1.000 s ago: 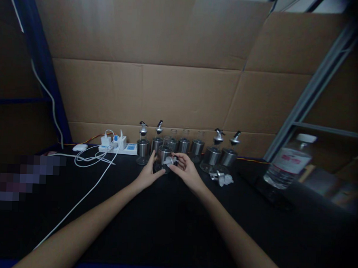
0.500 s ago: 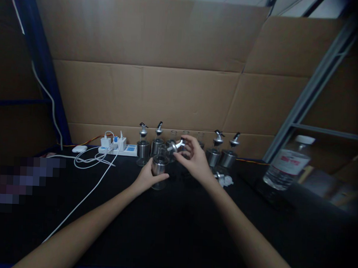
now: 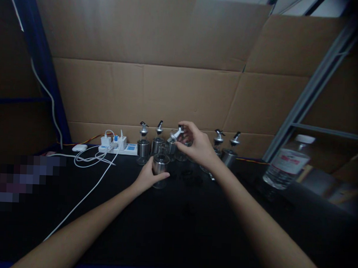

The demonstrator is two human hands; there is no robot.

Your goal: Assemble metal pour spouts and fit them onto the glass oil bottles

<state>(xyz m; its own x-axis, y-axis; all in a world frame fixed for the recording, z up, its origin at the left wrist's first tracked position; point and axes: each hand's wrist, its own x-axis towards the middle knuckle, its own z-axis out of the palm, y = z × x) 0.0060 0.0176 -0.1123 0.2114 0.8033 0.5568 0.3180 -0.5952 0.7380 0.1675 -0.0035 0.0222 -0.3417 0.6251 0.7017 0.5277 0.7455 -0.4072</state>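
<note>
My left hand (image 3: 150, 174) is wrapped round a glass oil bottle (image 3: 160, 165) with a metal sleeve, which stands upright on the black table with its neck uncovered. Just above and to the right of that neck, my right hand (image 3: 194, 144) pinches a silver pourer stopper (image 3: 176, 134) with a black cap. The stopper is tilted, its lower end pointing down-left, apart from the bottle. Behind stand several similar bottles. One capped bottle (image 3: 143, 146) and a second one (image 3: 157, 143) are at the left; another capped bottle (image 3: 229, 152) is at the right, partly behind my right forearm.
A white power strip (image 3: 127, 149) with plugs and looped white cables lies at the back left. A large water bottle (image 3: 287, 164) stands at the right. Cardboard sheets (image 3: 169, 94) wall off the back. Small dark pieces (image 3: 186, 174) lie on the black table (image 3: 163, 228).
My right hand has risen slightly with the pourer stopper, which has turned more upright. My left hand and its bottle have stayed in place.
</note>
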